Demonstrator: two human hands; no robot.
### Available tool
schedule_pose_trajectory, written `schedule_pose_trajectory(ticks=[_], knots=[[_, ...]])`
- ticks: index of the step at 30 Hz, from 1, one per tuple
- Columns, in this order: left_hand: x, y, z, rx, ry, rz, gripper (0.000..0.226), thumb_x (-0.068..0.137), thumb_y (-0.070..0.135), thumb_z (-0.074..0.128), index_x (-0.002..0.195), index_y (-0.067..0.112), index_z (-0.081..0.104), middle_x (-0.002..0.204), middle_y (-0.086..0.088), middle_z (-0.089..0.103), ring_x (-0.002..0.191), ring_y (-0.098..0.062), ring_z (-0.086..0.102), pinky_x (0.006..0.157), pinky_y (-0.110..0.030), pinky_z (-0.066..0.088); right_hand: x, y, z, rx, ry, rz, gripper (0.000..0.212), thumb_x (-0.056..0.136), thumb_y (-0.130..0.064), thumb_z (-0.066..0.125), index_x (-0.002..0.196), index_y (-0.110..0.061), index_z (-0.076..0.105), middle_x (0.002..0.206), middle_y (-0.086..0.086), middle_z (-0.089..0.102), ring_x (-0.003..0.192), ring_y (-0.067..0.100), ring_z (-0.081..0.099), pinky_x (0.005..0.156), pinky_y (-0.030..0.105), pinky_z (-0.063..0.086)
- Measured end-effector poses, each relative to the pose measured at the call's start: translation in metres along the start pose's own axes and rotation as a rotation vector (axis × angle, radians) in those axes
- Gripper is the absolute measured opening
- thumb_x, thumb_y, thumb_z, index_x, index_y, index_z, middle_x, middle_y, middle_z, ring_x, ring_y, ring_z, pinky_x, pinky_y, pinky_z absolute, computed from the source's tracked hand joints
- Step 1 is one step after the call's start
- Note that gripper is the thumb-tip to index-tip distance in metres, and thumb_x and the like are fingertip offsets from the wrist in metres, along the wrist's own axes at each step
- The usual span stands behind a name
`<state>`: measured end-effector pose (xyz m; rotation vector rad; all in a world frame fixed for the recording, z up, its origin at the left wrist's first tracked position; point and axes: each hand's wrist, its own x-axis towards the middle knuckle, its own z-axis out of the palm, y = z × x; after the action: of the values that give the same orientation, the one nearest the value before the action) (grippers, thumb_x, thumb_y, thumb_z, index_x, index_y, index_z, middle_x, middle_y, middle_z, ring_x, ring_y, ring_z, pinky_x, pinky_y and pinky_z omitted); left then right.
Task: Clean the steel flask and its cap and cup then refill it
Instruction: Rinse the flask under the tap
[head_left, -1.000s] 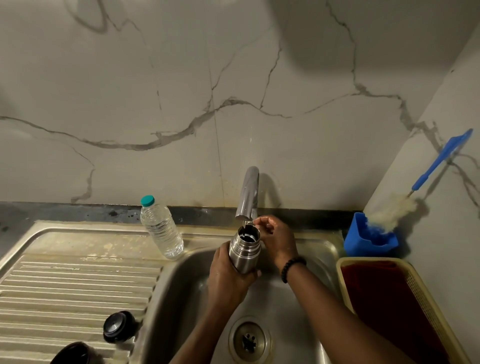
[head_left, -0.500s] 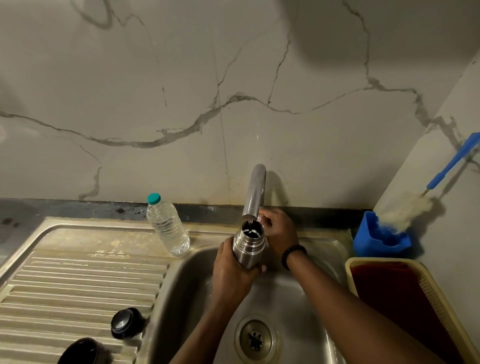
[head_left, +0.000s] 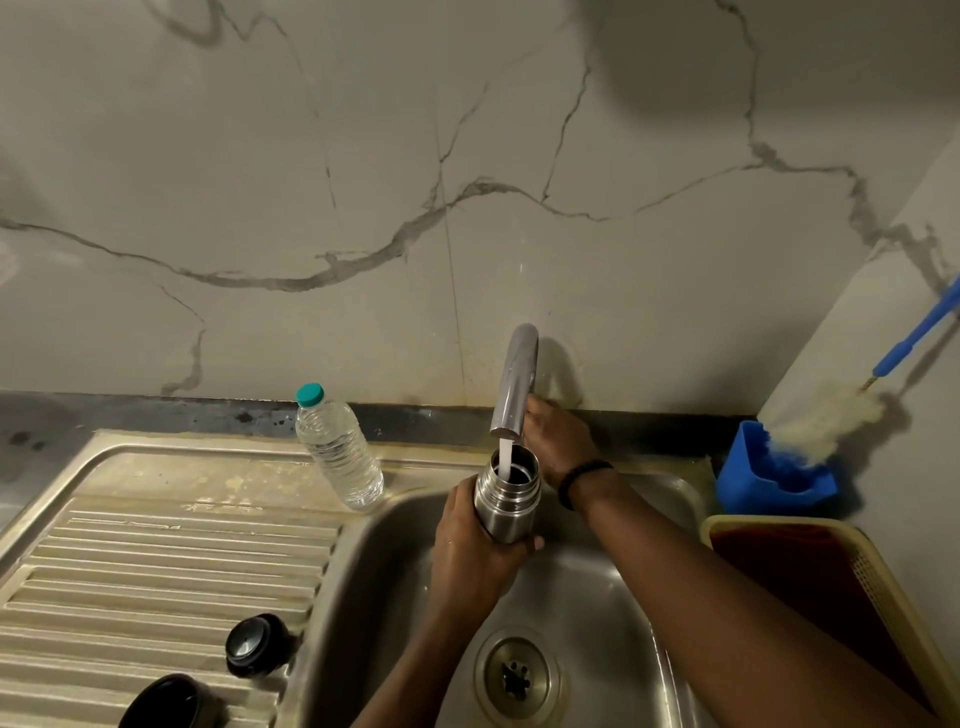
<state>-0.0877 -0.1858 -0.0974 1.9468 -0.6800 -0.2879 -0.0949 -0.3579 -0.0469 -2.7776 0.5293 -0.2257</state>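
Observation:
My left hand (head_left: 470, 551) grips the steel flask (head_left: 506, 496) upright over the sink basin (head_left: 587, 613), its open mouth right under the tap spout (head_left: 514, 382). A white stream of water falls from the spout into the flask. My right hand (head_left: 558, 439) reaches behind the spout near the tap's base; what its fingers hold is hidden. The black cap (head_left: 254, 644) and the black cup (head_left: 166, 701) lie on the ribbed drainboard (head_left: 130, 566) at the lower left.
A clear plastic bottle (head_left: 337, 447) with a teal lid stands on the drainboard's back edge. A blue holder (head_left: 774, 475) with a blue-handled bottle brush (head_left: 831, 415) sits in the right corner. A yellow basket (head_left: 878, 587) holds a red cloth.
Water now runs from the spout into the flask. My right hand has left the flask's rim and moved back behind the spout. The flask stays under the tap.

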Motion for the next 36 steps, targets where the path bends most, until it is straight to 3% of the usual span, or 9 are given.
schedule_pose_trajectory(ticks=[14,17,21,23,26,28,30,33,36], knots=[[-0.007,-0.008,0.004,-0.006,-0.012,-0.018,0.077,0.057,0.027,0.095,0.124,0.026,0.055,0.115,0.012,0.063,0.104,-0.002,0.060,0.085,-0.019,0.050,-0.001,-0.003,0.003,0.183,0.022,0.092,0.023,0.098,-0.011,0.052,0.115,-0.002,0.065,0.121,0.015,0.059,0.110,0.030,0.059,0.091,0.034,0.047],[-0.007,-0.011,0.004,-0.013,-0.014,-0.030,0.076,0.057,0.030,0.094,0.122,0.027,0.055,0.114,0.012,0.063,0.104,-0.002,0.060,0.086,-0.023,0.052,0.000,0.004,0.010,0.293,0.016,0.161,0.021,0.098,-0.013,0.054,0.110,-0.005,0.068,0.115,0.010,0.060,0.102,0.021,0.057,0.095,0.034,0.049],[-0.007,-0.014,0.001,-0.015,-0.007,-0.020,0.075,0.057,0.033,0.094,0.120,0.030,0.054,0.113,0.013,0.063,0.103,-0.002,0.060,0.084,-0.020,0.050,-0.016,0.012,0.021,0.880,0.036,0.390,0.018,0.100,-0.016,0.053,0.112,-0.025,0.063,0.112,0.000,0.062,0.093,0.010,0.057,0.086,0.026,0.050],[-0.006,-0.015,-0.001,-0.031,-0.007,-0.021,0.075,0.057,0.030,0.095,0.120,0.031,0.054,0.114,0.013,0.063,0.104,-0.001,0.060,0.084,-0.016,0.048,-0.030,0.012,0.031,1.081,0.055,0.464,0.029,0.100,-0.012,0.051,0.125,-0.024,0.058,0.106,0.002,0.063,0.091,0.012,0.060,0.080,0.024,0.051],[-0.006,-0.018,-0.005,-0.065,-0.022,-0.028,0.078,0.053,0.039,0.092,0.121,0.028,0.056,0.115,0.011,0.066,0.104,-0.001,0.062,0.086,-0.021,0.052,-0.061,0.010,0.034,1.160,-0.111,0.365,0.066,0.086,-0.015,0.070,0.143,-0.031,0.040,0.116,0.003,0.061,0.108,0.018,0.060,0.093,0.036,0.052],[-0.008,-0.018,-0.009,-0.069,-0.049,-0.017,0.079,0.051,0.048,0.087,0.121,0.029,0.057,0.113,0.011,0.067,0.103,0.000,0.063,0.084,-0.023,0.053,-0.086,0.007,0.025,1.267,-0.303,0.224,0.071,0.079,-0.018,0.076,0.140,-0.030,0.043,0.130,0.001,0.060,0.122,0.021,0.056,0.101,0.040,0.049],[-0.012,-0.017,-0.014,-0.062,-0.088,0.026,0.073,0.056,0.049,0.085,0.121,0.030,0.058,0.113,0.010,0.067,0.102,-0.002,0.064,0.081,-0.024,0.054,-0.106,-0.001,0.017,1.322,-0.404,0.090,0.073,0.080,-0.005,0.074,0.142,-0.026,0.041,0.137,-0.003,0.057,0.129,0.017,0.052,0.104,0.036,0.046],[-0.022,-0.015,-0.018,-0.093,-0.112,0.112,0.064,0.066,0.039,0.081,0.123,0.027,0.057,0.115,0.008,0.067,0.105,-0.008,0.065,0.086,-0.037,0.056,-0.114,-0.029,0.017,1.159,-0.211,0.116,0.082,0.068,-0.009,0.087,0.131,-0.038,0.043,0.128,-0.012,0.060,0.122,0.010,0.056,0.103,0.033,0.048],[-0.028,-0.012,-0.023,-0.167,-0.142,0.133,0.076,0.070,0.031,0.086,0.134,0.022,0.048,0.126,0.005,0.063,0.116,-0.013,0.063,0.094,-0.038,0.055,-0.114,-0.050,0.013,1.070,-0.045,0.150,0.074,0.064,-0.022,0.090,0.122,-0.041,0.049,0.119,-0.015,0.064,0.114,0.005,0.060,0.100,0.040,0.050]])
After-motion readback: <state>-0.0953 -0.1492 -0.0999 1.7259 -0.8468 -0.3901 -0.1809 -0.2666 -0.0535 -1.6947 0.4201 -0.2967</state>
